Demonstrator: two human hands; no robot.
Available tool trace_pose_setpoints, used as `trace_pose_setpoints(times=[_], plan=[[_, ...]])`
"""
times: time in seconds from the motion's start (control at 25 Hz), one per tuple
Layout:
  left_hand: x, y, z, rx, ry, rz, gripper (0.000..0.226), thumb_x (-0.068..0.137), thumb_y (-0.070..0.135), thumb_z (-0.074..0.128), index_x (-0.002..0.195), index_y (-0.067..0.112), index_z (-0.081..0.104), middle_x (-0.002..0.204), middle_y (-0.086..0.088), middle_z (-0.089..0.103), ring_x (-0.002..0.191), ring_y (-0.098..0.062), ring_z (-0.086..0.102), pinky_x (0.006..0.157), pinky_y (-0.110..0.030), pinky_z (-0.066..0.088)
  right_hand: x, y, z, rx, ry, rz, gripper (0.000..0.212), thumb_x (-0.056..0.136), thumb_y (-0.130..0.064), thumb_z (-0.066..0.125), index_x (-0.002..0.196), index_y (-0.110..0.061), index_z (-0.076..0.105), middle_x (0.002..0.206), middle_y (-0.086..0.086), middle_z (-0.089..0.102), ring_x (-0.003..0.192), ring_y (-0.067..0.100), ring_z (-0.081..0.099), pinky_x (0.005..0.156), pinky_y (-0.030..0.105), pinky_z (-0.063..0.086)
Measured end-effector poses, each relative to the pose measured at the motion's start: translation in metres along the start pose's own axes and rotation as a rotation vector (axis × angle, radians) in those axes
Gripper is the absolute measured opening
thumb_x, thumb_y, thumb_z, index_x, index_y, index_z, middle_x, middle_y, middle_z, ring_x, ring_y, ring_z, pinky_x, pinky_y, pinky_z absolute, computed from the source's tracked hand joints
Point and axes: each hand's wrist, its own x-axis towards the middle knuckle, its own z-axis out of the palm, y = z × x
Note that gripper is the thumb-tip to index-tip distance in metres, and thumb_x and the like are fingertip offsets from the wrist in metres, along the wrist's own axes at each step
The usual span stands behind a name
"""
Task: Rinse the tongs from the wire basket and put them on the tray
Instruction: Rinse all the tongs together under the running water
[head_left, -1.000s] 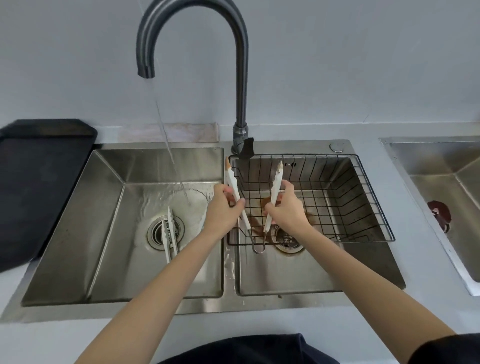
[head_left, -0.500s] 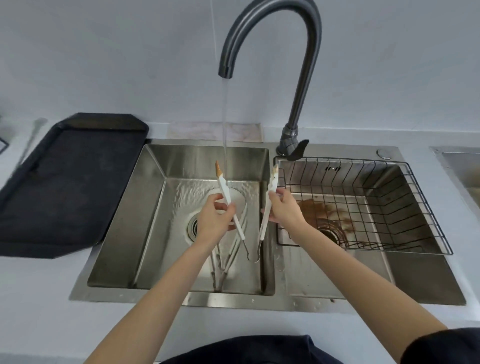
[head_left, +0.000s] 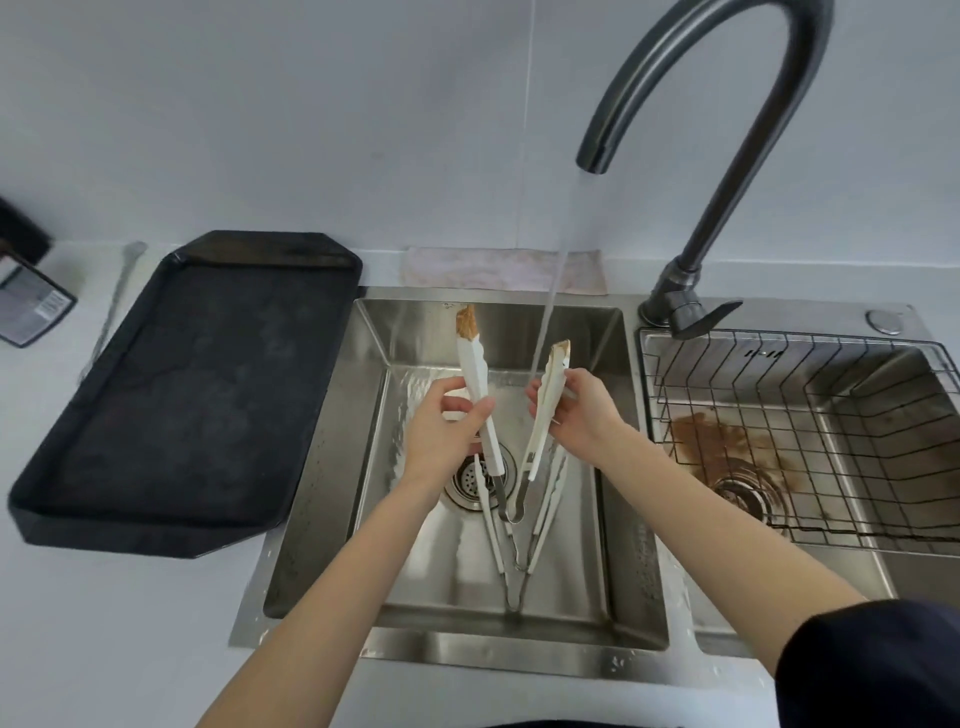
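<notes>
I hold white tongs (head_left: 474, 371) with brown-stained tips spread in a V over the left sink basin (head_left: 332, 467). My left hand (head_left: 449, 431) grips the left arm of the tongs and my right hand (head_left: 576, 410) grips the right arm. Water streams from the dark faucet (head_left: 727, 130) down between the two arms. A second pair of white tongs (head_left: 519, 556) lies on the basin floor below. The wire basket (head_left: 810, 431) sits in the right basin with nothing in it. The black tray (head_left: 182, 384) rests on the counter to the left.
Brown residue (head_left: 727, 447) stains the right basin floor under the basket. A folded cloth (head_left: 498, 270) lies behind the left basin. A thin metal utensil (head_left: 117, 301) and a dark labelled container (head_left: 31, 306) sit at the far left of the counter.
Both hands carried the tongs leftward out of the wire basket and over the left basin, into the running water. My view has swung left, bringing the tray into sight.
</notes>
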Motion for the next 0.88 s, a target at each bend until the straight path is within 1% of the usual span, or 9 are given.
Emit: trace_pose_setpoints(times=[0.08, 0.12, 0.24, 0.36, 0.48, 0.56, 0.6, 0.76, 0.88], plan=[[0.013, 0.002, -0.006, -0.013, 0.003, -0.008, 0.03, 0.083, 0.019, 0.066, 0.11, 0.02, 0.053, 0.085, -0.003, 0.054, 0.076, -0.014, 0.062, 0.053, -0.017, 0.057, 0.012, 0.002, 0.01, -0.003, 0.025, 0.018, 0.028, 0.095, -0.019, 0.036, 0.081, -0.003, 0.054, 0.078, 0.009, 0.054, 0.076, 0.018, 0.057, 0.092, 0.031, 0.043], [0.02, 0.002, -0.008, -0.008, 0.004, -0.012, 0.029, 0.083, 0.019, 0.066, 0.109, 0.021, 0.052, 0.087, -0.004, 0.055, 0.077, -0.016, 0.062, 0.052, -0.016, 0.056, 0.018, 0.002, 0.014, -0.003, 0.031, 0.028, 0.028, 0.095, -0.018, 0.036, 0.079, -0.003, 0.053, 0.075, 0.009, 0.052, 0.075, 0.018, 0.056, 0.09, 0.03, 0.044], [0.036, 0.001, -0.01, 0.01, 0.013, -0.031, 0.03, 0.083, 0.021, 0.066, 0.109, 0.021, 0.052, 0.092, -0.006, 0.056, 0.082, -0.019, 0.063, 0.053, -0.018, 0.056, 0.038, 0.004, 0.019, -0.01, 0.034, 0.046, 0.028, 0.094, -0.017, 0.036, 0.071, -0.007, 0.049, 0.067, 0.008, 0.041, 0.064, 0.018, 0.049, 0.072, 0.027, 0.045], [0.046, -0.001, -0.011, 0.021, 0.022, -0.048, 0.031, 0.084, 0.021, 0.066, 0.112, 0.019, 0.052, 0.087, -0.001, 0.055, 0.077, -0.015, 0.062, 0.05, -0.015, 0.055, 0.054, 0.008, 0.02, -0.022, 0.04, 0.068, 0.028, 0.095, -0.017, 0.035, 0.069, -0.011, 0.045, 0.064, 0.008, 0.033, 0.057, 0.019, 0.038, 0.066, 0.025, 0.042], [0.05, -0.004, -0.011, 0.055, 0.041, -0.06, 0.03, 0.083, 0.023, 0.066, 0.111, 0.021, 0.053, 0.082, 0.003, 0.054, 0.079, -0.017, 0.063, 0.055, -0.02, 0.057, 0.064, 0.009, 0.021, -0.022, 0.069, 0.073, 0.025, 0.097, -0.015, 0.034, 0.076, -0.01, 0.046, 0.067, 0.009, 0.037, 0.058, 0.019, 0.037, 0.061, 0.025, 0.038], [0.051, -0.007, -0.012, 0.062, 0.047, -0.076, 0.034, 0.084, 0.022, 0.065, 0.116, 0.018, 0.054, 0.082, 0.002, 0.055, 0.082, -0.019, 0.064, 0.061, -0.025, 0.058, 0.068, 0.009, 0.021, -0.003, 0.091, 0.081, 0.021, 0.097, -0.016, 0.036, 0.084, -0.005, 0.049, 0.072, 0.009, 0.044, 0.06, 0.018, 0.043, 0.061, 0.026, 0.04], [0.051, -0.009, -0.012, 0.053, 0.047, -0.093, 0.036, 0.084, 0.022, 0.064, 0.119, 0.017, 0.054, 0.083, 0.001, 0.056, 0.081, -0.019, 0.064, 0.061, -0.024, 0.058, 0.069, 0.008, 0.021, 0.009, 0.097, 0.087, 0.019, 0.097, -0.017, 0.039, 0.087, -0.005, 0.05, 0.071, 0.008, 0.045, 0.058, 0.016, 0.045, 0.062, 0.026, 0.042], [0.047, -0.016, -0.016, -0.073, 0.039, -0.234, 0.039, 0.089, 0.02, 0.058, 0.125, 0.008, 0.052, 0.083, 0.001, 0.056, 0.073, -0.013, 0.061, 0.051, -0.014, 0.055, 0.065, 0.006, 0.022, -0.015, 0.108, 0.084, 0.018, 0.091, -0.026, 0.055, 0.081, -0.012, 0.053, 0.042, -0.002, 0.043, 0.035, 0.008, 0.043, 0.053, 0.022, 0.048], [0.037, -0.026, -0.016, -0.175, -0.013, -0.383, 0.038, 0.092, 0.018, 0.053, 0.128, 0.005, 0.048, 0.083, -0.002, 0.06, 0.075, -0.017, 0.063, 0.053, -0.018, 0.058, 0.054, 0.001, 0.027, -0.045, 0.138, 0.031, 0.026, 0.086, -0.033, 0.062, 0.071, -0.014, 0.052, 0.039, -0.005, 0.04, 0.028, 0.006, 0.038, 0.038, 0.018, 0.041]])
